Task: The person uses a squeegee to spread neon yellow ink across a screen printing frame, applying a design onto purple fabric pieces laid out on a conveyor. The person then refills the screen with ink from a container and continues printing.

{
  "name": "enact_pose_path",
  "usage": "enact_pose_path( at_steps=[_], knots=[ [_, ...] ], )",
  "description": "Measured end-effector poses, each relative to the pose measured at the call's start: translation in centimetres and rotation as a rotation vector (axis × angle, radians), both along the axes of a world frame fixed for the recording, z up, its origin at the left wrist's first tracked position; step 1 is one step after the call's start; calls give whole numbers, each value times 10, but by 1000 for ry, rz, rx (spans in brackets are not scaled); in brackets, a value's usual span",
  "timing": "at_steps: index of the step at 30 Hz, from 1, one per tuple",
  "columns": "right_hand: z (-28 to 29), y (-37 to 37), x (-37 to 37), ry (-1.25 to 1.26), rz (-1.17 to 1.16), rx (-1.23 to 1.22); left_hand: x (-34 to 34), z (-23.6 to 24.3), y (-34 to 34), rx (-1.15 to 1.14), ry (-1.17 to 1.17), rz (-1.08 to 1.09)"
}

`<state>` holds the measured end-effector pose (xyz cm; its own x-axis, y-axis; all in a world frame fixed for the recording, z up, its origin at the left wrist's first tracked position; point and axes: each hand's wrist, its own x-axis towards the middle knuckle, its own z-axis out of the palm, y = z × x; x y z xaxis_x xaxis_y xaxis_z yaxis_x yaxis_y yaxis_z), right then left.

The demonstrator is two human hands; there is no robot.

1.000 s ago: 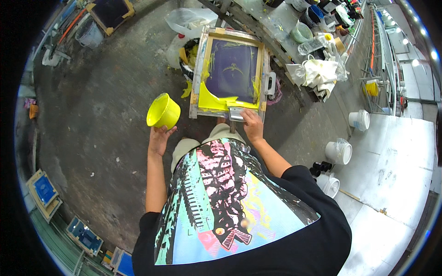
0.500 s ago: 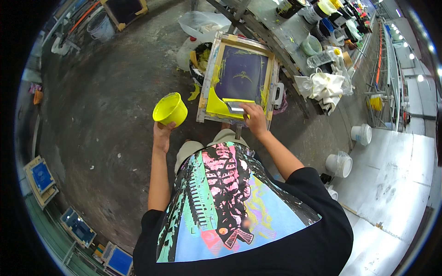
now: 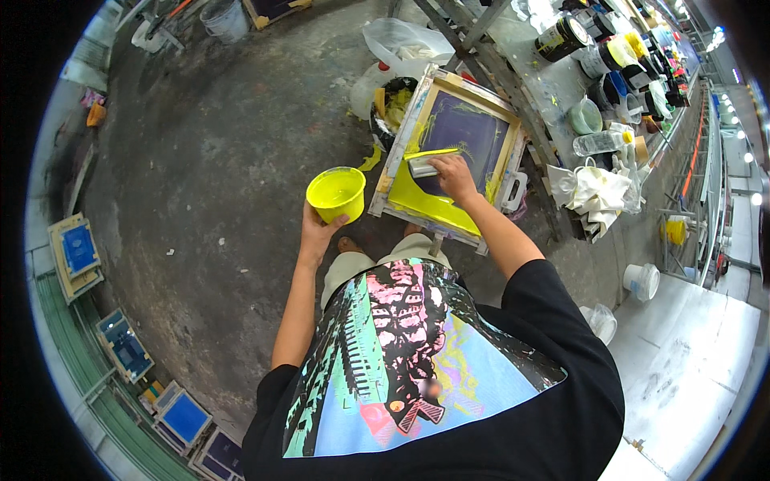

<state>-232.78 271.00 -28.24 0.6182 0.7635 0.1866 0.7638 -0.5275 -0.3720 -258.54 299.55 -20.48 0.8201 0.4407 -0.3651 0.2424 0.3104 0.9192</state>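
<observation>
My left hand [image 3: 321, 226] grips a bright yellow tub [image 3: 337, 188] from below, left of a tilted wooden screen frame [image 3: 507, 142]. The frame holds purple mesh [image 3: 475, 128] with a pale design and streaks of yellow around it; thick yellow ink [image 3: 417, 200] covers its near part. Closed round a flat silver scraper [image 3: 421, 167], my right hand [image 3: 455, 178] is over the left middle of the mesh, and yellow ink lines the blade's upper edge. Behind the frame sit a black bin [image 3: 393, 120] with yellow scraps and a translucent jug [image 3: 370, 84].
A cluttered metal bench [image 3: 505, 40] runs along the upper right, with paint tins [image 3: 561, 40], a bottle [image 3: 597, 143] and crumpled white cloths [image 3: 593, 196]. White buckets [image 3: 642, 280] stand at right. Screens [image 3: 79, 248] lean at lower left; a pail [image 3: 224, 20] is at the back.
My right hand has moved the scraper up from the screen's near edge toward its middle. In the picture, the tub, screen and bench have shifted rightward as the view turned.
</observation>
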Motion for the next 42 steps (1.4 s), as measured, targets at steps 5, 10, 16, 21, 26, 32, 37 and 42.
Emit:
enact_pose_path(
  at_steps=[5, 10, 16, 21, 26, 32, 37, 42],
  knots=[
    [1, -7, -5, 57, 224, -154, 2, -11, -6, 7, 59, 14],
    [8, -18, -4, 51, 391, -327, 13, -15, -4, 49, 54, 0],
    [18, -85, -12, 57, 429, -361, 26, -21, -4, -52, -106, -16],
    [30, -117, -44, 87, 157, -295, 31, -12, -15, -107, -77, -89],
    [34, -100, -56, 152, -164, -139, 29, -24, -25, -74, -25, -172],
    [23, -82, -20, 442, -325, -40, 31, -37, -29, -43, 93, -238],
    [9, -64, 14, 734, -253, -203, 33, -38, -37, -48, 104, -206],
    [-34, -47, 43, 798, -89, -347, 36, -43, -48, -9, 190, -267]
  ],
)
